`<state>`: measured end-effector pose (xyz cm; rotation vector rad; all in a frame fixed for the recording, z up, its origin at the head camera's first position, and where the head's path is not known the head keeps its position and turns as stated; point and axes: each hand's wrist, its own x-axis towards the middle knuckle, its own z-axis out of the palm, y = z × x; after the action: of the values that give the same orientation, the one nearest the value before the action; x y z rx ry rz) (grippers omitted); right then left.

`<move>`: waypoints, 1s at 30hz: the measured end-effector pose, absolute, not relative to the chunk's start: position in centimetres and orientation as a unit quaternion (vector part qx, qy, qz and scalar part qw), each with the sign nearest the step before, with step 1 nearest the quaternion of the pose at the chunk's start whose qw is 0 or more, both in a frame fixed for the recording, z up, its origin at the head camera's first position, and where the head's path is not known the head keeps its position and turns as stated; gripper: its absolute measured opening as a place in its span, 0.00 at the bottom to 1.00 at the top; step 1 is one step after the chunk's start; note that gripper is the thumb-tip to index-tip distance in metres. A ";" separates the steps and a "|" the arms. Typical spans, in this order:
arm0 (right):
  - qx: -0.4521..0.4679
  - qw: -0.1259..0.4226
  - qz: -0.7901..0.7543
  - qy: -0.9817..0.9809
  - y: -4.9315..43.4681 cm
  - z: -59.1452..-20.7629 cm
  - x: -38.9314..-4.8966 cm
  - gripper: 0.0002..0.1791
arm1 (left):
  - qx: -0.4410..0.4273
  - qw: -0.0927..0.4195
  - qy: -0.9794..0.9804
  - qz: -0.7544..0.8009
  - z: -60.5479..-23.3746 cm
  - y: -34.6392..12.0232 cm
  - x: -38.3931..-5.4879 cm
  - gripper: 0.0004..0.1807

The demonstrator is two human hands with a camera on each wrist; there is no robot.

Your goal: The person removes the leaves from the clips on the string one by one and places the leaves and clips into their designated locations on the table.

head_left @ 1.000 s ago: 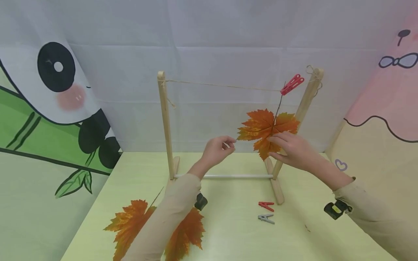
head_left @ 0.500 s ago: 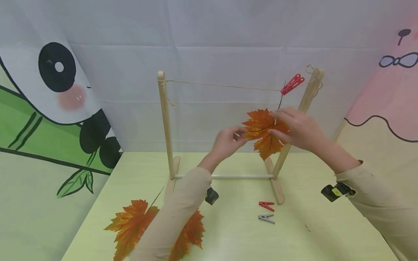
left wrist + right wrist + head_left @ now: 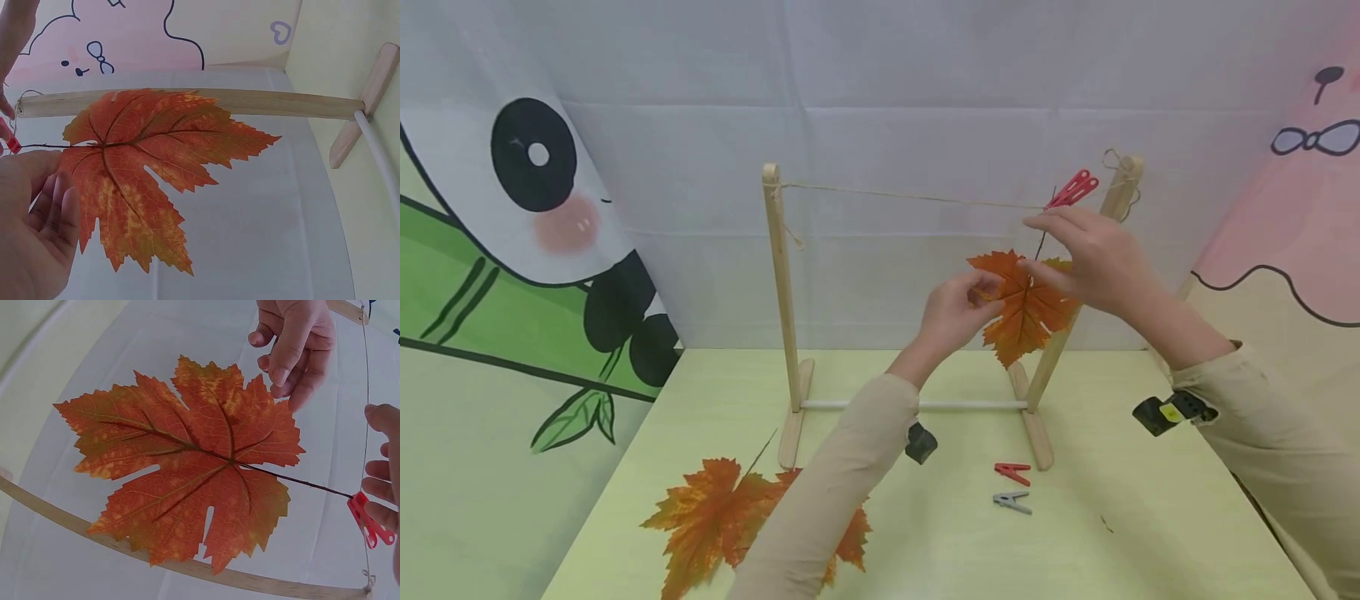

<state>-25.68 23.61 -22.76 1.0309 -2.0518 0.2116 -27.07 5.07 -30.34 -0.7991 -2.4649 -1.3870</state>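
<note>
An orange maple leaf hangs by its dark stem from a red clothespin, which is clipped on the string. My left hand is at the leaf's left lobe, fingers loosely bent; in the right wrist view the left hand is just off the leaf's edge, holding nothing. My right hand is raised in front of the stem, just below the clothespin, with thumb and fingers spread apart. Seen from the right wrist, its fingers overlap the red clothespin.
Two wooden posts, left and right, carry the string; a white rod joins them low down. More maple leaves lie at the front left, partly under my left sleeve. A red clothespin and a grey clothespin lie on the table.
My right hand has risen from the leaf's lower part to just beneath the clothespin. The left hand has moved right and up to the leaf. The leaf still hangs in place.
</note>
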 end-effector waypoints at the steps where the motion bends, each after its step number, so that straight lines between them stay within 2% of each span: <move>1: 0.405 0.408 0.082 -0.814 23.6 -22.5 -25.7 0.26 | -0.269 0.102 -0.834 -0.471 -30.2 5.2 -27.1 0.13; 12: 0.382 0.411 0.071 -0.825 24.1 -20.0 -26.5 0.27 | -0.263 0.135 -0.831 -0.472 -28.5 6.8 -27.2 0.16; 19: 0.365 0.414 0.061 -0.832 24.4 -19.2 -26.9 0.27 | -0.242 0.125 -0.852 -0.447 -27.4 7.5 -27.7 0.22; 30: 0.336 0.409 0.059 -0.846 25.1 -18.1 -27.0 0.29 | -0.238 0.123 -0.864 -0.426 -26.8 8.7 -28.4 0.24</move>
<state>-26.98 25.14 -18.12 0.8471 -2.1327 0.1478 -28.37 8.71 -26.79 -0.6953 -2.5210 -1.2439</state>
